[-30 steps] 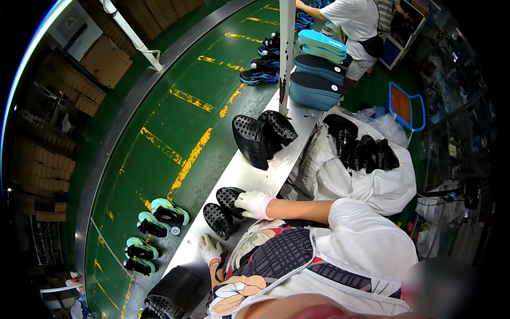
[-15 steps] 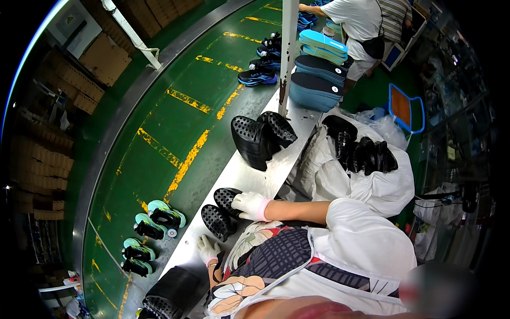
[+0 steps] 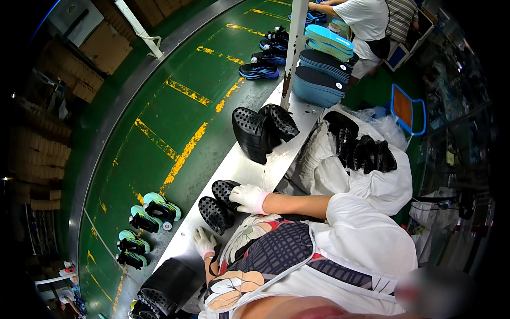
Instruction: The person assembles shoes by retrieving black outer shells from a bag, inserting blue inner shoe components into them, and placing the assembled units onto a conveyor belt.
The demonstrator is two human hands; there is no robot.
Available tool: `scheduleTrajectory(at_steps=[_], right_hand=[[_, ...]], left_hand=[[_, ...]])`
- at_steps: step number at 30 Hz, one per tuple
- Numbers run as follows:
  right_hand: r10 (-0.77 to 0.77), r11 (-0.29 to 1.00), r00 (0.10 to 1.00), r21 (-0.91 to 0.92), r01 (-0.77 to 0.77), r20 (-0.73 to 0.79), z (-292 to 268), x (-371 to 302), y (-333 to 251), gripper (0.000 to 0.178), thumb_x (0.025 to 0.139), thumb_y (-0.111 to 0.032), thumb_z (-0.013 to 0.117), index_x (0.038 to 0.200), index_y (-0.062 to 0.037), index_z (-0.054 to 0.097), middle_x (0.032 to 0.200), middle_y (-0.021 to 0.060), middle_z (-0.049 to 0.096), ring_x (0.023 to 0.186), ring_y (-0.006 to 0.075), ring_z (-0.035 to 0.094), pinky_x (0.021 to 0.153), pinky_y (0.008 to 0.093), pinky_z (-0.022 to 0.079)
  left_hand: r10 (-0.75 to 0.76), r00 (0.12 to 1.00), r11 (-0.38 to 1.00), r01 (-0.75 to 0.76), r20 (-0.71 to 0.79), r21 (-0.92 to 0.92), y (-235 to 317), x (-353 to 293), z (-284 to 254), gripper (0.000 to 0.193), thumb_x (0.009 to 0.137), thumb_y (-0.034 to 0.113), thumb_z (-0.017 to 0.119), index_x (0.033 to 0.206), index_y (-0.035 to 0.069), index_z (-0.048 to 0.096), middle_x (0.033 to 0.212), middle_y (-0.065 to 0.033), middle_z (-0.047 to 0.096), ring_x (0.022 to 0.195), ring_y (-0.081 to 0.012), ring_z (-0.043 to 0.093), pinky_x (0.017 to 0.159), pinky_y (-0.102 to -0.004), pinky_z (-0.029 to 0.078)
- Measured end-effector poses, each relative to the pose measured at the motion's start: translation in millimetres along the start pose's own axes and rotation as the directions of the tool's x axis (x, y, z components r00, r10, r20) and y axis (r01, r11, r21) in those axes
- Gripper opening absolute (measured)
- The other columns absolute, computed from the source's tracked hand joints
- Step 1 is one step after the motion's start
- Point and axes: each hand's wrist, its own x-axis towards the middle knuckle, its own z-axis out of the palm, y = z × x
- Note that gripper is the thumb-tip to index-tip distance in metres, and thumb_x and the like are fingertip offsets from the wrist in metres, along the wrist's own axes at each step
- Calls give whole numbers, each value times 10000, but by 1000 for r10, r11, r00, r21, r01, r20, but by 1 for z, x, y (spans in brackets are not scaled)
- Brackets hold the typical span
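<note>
My right hand (image 3: pixel 247 198), in a white glove with a pink cuff, has its fingers on a black rounded piece dotted with round holes (image 3: pixel 225 192); it looks like a plastic shoe insert. A matching black insert (image 3: pixel 214 213) leans beside it on the metal bench (image 3: pixel 183 242). My left hand (image 3: pixel 203 242), gloved too, lies with fingers apart on the bench, just nearer than that second insert and apart from it. Farther along stands a nested stack of such black inserts (image 3: pixel 252 136). Another black stack (image 3: pixel 169 287) lies at the near end.
Mint-green shoes (image 3: pixel 161 207) sit on the green conveyor (image 3: pixel 175 127), with dark blue shoes (image 3: pixel 258 70) farther along. Insole stacks (image 3: pixel 317 85) stand behind a white post (image 3: pixel 294 58). A white sack (image 3: pixel 340 183) with black inserts lies to the right. A co-worker (image 3: pixel 361 24) stands beyond.
The view has shifted slightly, moving most things a little up in the picture. My hands keep their places by the black inserts.
</note>
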Motion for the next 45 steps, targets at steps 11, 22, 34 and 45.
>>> scheduleTrajectory(at_steps=[11,22,34,45], right_hand=[[-29,1000,999,-9,29,-15,1,-2,6,316,722,-230,667,987,-77,587,990,121,561,923,315,572,823,402,465],[-67,996,996,-58,70,52,-3,4,16,353,715,-233,688,1005,-72,569,1017,118,549,934,319,572,829,410,465],[-43,998,998,-49,46,55,2,9,14,333,719,-216,684,991,-59,573,994,130,557,941,316,574,826,403,468],[-59,992,998,-115,59,-1,5,7,14,329,721,-226,681,978,-54,567,992,132,563,927,310,577,815,397,473]], left_hand=[[-23,1000,1000,23,3,-18,13,1,-10,635,753,161,658,1325,55,405,1380,-205,367,1231,-389,383,1011,-414,366],[-48,998,999,48,-35,1,18,7,-1,598,760,141,634,1312,47,424,1381,-202,370,1231,-389,387,1017,-419,356],[-26,993,999,20,-113,-46,11,7,7,559,756,104,616,1290,62,456,1360,-190,394,1214,-390,391,1007,-438,362],[-22,993,999,16,-119,-51,16,9,8,555,759,92,606,1292,65,455,1357,-190,397,1212,-386,395,1000,-438,367]])
